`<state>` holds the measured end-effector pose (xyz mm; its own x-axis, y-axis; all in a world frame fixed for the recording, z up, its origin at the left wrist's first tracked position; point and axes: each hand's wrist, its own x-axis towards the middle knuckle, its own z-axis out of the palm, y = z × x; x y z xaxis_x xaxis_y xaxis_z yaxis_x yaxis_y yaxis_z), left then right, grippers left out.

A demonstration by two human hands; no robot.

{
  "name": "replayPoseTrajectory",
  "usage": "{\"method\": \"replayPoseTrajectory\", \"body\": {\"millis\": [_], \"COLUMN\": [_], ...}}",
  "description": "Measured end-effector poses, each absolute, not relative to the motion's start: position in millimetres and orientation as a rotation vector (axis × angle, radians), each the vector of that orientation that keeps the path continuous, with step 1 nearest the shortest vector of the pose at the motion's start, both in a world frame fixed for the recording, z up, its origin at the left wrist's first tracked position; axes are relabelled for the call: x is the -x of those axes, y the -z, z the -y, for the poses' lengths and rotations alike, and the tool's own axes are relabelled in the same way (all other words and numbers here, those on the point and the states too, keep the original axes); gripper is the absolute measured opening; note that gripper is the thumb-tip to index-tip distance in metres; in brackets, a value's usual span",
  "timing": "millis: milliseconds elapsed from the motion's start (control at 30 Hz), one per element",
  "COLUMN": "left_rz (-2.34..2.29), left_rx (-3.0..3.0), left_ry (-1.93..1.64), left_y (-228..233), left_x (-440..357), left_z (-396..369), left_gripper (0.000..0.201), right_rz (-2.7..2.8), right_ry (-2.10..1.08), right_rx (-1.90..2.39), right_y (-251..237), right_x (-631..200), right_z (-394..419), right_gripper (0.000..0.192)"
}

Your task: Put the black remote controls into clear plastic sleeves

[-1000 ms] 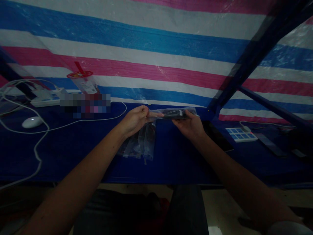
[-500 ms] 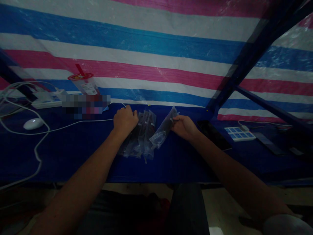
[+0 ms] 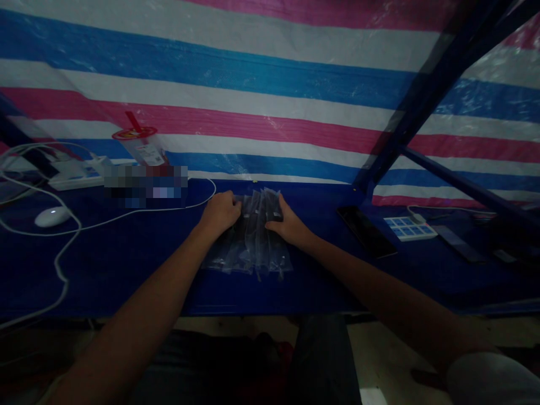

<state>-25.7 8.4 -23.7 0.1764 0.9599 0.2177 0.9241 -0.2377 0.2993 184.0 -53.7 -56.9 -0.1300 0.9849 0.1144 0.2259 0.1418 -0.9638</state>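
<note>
A small pile of clear plastic bags (image 3: 250, 247) with dark items inside lies on the dark blue table (image 3: 126, 264) in front of me. My left hand (image 3: 219, 214) rests on the pile's far left end, fingers curled onto the bags. My right hand (image 3: 287, 225) presses on the pile's right side, fingers laid over the top bag. Both hands touch the bags from opposite sides.
A black phone (image 3: 366, 230) lies right of the pile, with a white and blue keypad-like item (image 3: 407, 228) beyond it. On the left are a white mouse (image 3: 53, 216), white cables (image 3: 63, 247), a power strip (image 3: 76, 174) and a lidded cup with a red straw (image 3: 141, 147). A striped tarp (image 3: 270, 101) hangs behind.
A second ago both hands held one bag up between them. My right hand then lowered it onto the pile, and both hands now rest on the stacked bags.
</note>
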Motion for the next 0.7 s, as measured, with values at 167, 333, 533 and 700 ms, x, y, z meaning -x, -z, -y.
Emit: {"method": "replayPoseTrajectory", "body": {"millis": [167, 333, 533, 700], "left_rz": [-1.864, -1.855, -1.604, -1.556], "left_rx": [-2.347, -2.424, -2.163, -2.153], "left_ry": [-0.636, -0.622, -0.457, -0.764], "left_y": [25, 28, 24, 28], "left_x": [21, 23, 35, 41], "left_z": [-9, -29, -62, -63], "left_gripper": [0.029, 0.043, 0.035, 0.032], "right_rz": [1.646, 1.58, 1.403, 1.432], "right_ry": [-0.946, -0.883, -0.672, -0.621], "right_rx": [1.371, 1.383, 1.461, 1.544], "right_y": [56, 59, 56, 57], "right_x": [-179, -188, -229, -250], "right_z": [55, 51, 17, -2], "right_gripper": [0.09, 0.071, 0.037, 0.016]}}
